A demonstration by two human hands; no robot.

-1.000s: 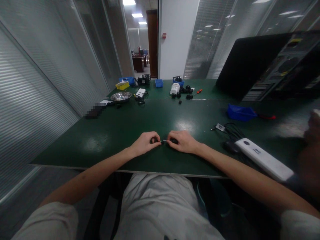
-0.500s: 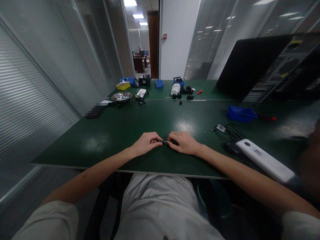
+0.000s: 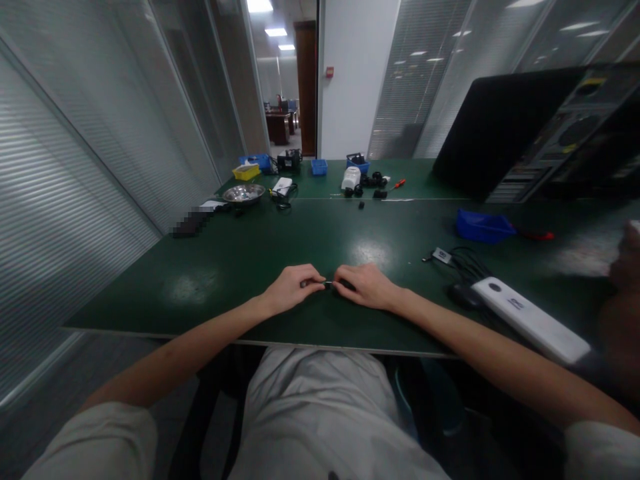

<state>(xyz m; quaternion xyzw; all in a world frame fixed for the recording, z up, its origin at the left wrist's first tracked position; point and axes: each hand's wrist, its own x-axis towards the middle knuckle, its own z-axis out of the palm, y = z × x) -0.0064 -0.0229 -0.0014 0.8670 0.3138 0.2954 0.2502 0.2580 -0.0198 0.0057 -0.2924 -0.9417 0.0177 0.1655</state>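
Low over the green table (image 3: 260,250), near its front edge, my hands face each other with fingertips a short way apart. My left hand (image 3: 293,290) is closed in a pinch, thumb below the fingers; a bit of something dark shows inside it. My right hand (image 3: 369,285) is also closed, its fingers curled down to the thumb. Between the fingertips a thin, pale, shiny piece (image 3: 329,283) bridges the gap. It is too small for me to tell its kind, and its ends are hidden by the fingers.
To the right lie a white power strip (image 3: 533,320), a black mouse (image 3: 464,295), cables and a blue bin (image 3: 484,227). Another person's blurred arm (image 3: 623,300) is at the right edge. Farther back are a metal bowl (image 3: 244,194), a white bottle (image 3: 351,178) and a red-handled screwdriver (image 3: 399,183).
My hands stay almost in place, with only a slight shift of the fingers around the thin piece. At the right edge the other person's arm has moved.
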